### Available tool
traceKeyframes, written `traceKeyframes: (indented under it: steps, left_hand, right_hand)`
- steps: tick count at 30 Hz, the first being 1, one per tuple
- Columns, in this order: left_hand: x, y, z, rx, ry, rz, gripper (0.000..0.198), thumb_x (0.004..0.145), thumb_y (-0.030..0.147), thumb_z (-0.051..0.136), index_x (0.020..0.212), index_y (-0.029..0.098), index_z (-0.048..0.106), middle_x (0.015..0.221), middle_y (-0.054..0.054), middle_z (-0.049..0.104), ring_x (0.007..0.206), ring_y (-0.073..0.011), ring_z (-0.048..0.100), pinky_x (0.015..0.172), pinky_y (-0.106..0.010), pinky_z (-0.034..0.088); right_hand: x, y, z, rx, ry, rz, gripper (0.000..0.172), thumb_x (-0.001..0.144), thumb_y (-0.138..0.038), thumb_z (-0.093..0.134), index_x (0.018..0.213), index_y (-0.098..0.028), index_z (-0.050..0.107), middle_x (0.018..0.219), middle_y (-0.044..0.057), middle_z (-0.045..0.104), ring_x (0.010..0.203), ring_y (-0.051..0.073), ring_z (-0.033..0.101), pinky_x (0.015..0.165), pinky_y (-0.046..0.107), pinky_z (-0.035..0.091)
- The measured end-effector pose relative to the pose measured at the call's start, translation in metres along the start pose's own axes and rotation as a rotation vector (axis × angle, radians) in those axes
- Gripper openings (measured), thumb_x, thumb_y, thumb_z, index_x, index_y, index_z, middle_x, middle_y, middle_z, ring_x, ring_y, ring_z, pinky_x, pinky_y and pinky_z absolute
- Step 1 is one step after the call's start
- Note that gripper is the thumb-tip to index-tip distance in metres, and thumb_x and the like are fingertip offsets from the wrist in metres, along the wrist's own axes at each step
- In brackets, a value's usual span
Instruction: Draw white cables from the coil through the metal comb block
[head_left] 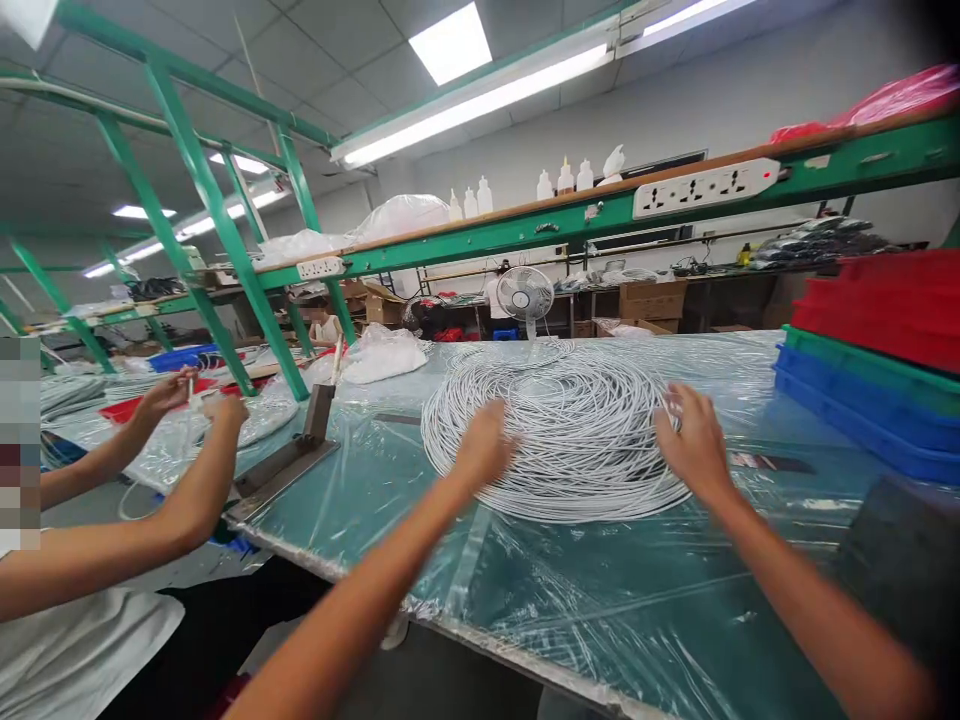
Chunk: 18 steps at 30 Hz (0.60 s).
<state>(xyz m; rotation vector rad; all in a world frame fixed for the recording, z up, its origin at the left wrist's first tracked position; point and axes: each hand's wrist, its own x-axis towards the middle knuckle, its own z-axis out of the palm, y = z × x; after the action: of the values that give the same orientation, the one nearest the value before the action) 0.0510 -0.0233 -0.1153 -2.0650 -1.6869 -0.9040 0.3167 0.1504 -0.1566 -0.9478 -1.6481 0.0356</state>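
A large loose coil of thin white cable (577, 490) lies on the plastic-covered table in front of me. My left hand (486, 442) is over the coil's left side, its fingers curled but smeared by motion, so what they hold is unclear. At the right edge of the coil, my right hand (694, 440) has its thumb and bent fingers closed around some strands of cable. Both forearms reach in from the front edge of the table.
A co-worker's hands (225, 408) hold a small piece at the left. Near them stands a metal bracket (289, 455). Stacked red, green and blue trays (862, 400) sit at the right. A fan (525, 293) stands behind the coil, under a green shelf (465, 247) with bottles.
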Motion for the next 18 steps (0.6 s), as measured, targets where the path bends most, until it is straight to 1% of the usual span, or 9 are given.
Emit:
traceKeyframes:
  steps: [1, 2, 4, 6, 8, 11, 13, 15, 18]
  left_hand:
    - [-0.025, 0.023, 0.023, 0.02, -0.043, 0.077, 0.043, 0.084, 0.015, 0.079, 0.121, 0.014, 0.056, 0.13, -0.013, 0.04, 0.121, -0.0297, 0.041, 0.105, -0.047, 0.041]
    - [-0.054, 0.044, 0.042, 0.07, -0.076, 0.261, 0.041, 0.087, 0.019, 0.077, 0.122, 0.017, 0.056, 0.136, -0.011, 0.035, 0.125, -0.0291, 0.037, 0.105, -0.048, 0.041]
    - [-0.116, 0.076, 0.064, 0.074, 0.036, 0.347, 0.015, 0.1, 0.028, 0.059, 0.106, 0.013, 0.059, 0.137, -0.009, 0.033, 0.128, -0.0272, 0.034, 0.105, -0.044, 0.041]
    - [-0.167, 0.09, 0.058, 0.042, 0.204, 0.259, 0.036, 0.11, 0.037, 0.033, 0.098, 0.011, 0.056, 0.132, -0.012, 0.039, 0.126, -0.026, 0.037, 0.101, -0.04, 0.045]
    - [-0.198, 0.09, 0.025, 0.084, 0.214, 0.087, 0.042, 0.111, 0.036, 0.02, 0.109, 0.011, 0.053, 0.131, -0.016, 0.038, 0.126, -0.0268, 0.037, 0.098, -0.04, 0.047]
    - [-0.202, 0.084, -0.046, 0.256, 0.115, -0.139, 0.03, 0.11, 0.022, 0.024, 0.133, 0.013, 0.041, 0.138, -0.017, 0.028, 0.131, -0.0273, 0.031, 0.102, -0.043, 0.043]
    - [-0.184, 0.081, -0.084, 0.37, 0.165, -0.189, 0.032, 0.109, 0.018, 0.026, 0.14, 0.015, 0.035, 0.14, -0.015, 0.026, 0.132, -0.027, 0.029, 0.107, -0.045, 0.038]
    - [-0.157, 0.08, -0.104, 0.485, 0.172, -0.149, 0.035, 0.109, 0.02, 0.028, 0.144, 0.015, 0.03, 0.142, -0.015, 0.023, 0.134, -0.0281, 0.025, 0.11, -0.047, 0.032]
    - [-0.124, 0.074, -0.104, 0.629, 0.019, -0.052, 0.055, 0.102, 0.022, 0.055, 0.147, 0.018, 0.025, 0.145, -0.014, 0.013, 0.137, -0.03, 0.015, 0.114, -0.049, 0.022]
  right_hand:
    - [-0.016, -0.005, 0.003, 0.031, -0.038, -0.06, 0.043, 0.086, -0.03, 0.045, 0.125, -0.013, 0.051, 0.115, 0.016, 0.055, 0.099, 0.023, 0.058, 0.088, 0.039, 0.048]
    - [-0.034, -0.009, 0.007, 0.062, -0.076, -0.126, 0.041, 0.087, -0.029, 0.044, 0.125, -0.015, 0.052, 0.115, 0.014, 0.056, 0.101, 0.023, 0.058, 0.09, 0.039, 0.047]
    - [-0.066, -0.012, 0.012, 0.104, -0.144, -0.261, 0.036, 0.089, -0.027, 0.042, 0.123, -0.018, 0.053, 0.112, 0.012, 0.057, 0.105, 0.024, 0.057, 0.093, 0.039, 0.046]
    - [-0.088, -0.012, 0.017, 0.122, -0.209, -0.349, 0.034, 0.09, -0.025, 0.041, 0.121, -0.02, 0.055, 0.11, 0.011, 0.057, 0.101, 0.022, 0.059, 0.092, 0.038, 0.047]
    - [-0.1, -0.014, 0.02, 0.146, -0.252, -0.372, 0.032, 0.09, -0.026, 0.043, 0.119, -0.021, 0.057, 0.109, 0.009, 0.058, 0.094, 0.02, 0.061, 0.088, 0.035, 0.048]
    - [-0.103, -0.021, 0.021, 0.213, -0.272, -0.347, 0.03, 0.09, -0.027, 0.043, 0.114, -0.021, 0.059, 0.108, 0.009, 0.058, 0.093, 0.02, 0.062, 0.081, 0.033, 0.05]
    - [-0.103, -0.028, 0.02, 0.253, -0.303, -0.335, 0.028, 0.09, -0.026, 0.043, 0.111, -0.022, 0.061, 0.106, 0.009, 0.059, 0.094, 0.02, 0.061, 0.077, 0.031, 0.051]
    - [-0.104, -0.033, 0.019, 0.28, -0.348, -0.329, 0.027, 0.09, -0.025, 0.043, 0.108, -0.022, 0.063, 0.105, 0.01, 0.059, 0.09, 0.019, 0.062, 0.074, 0.031, 0.052]
    - [-0.105, -0.035, 0.016, 0.298, -0.389, -0.268, 0.027, 0.089, -0.024, 0.044, 0.105, -0.022, 0.065, 0.104, 0.01, 0.059, 0.077, 0.016, 0.061, 0.066, 0.03, 0.052]
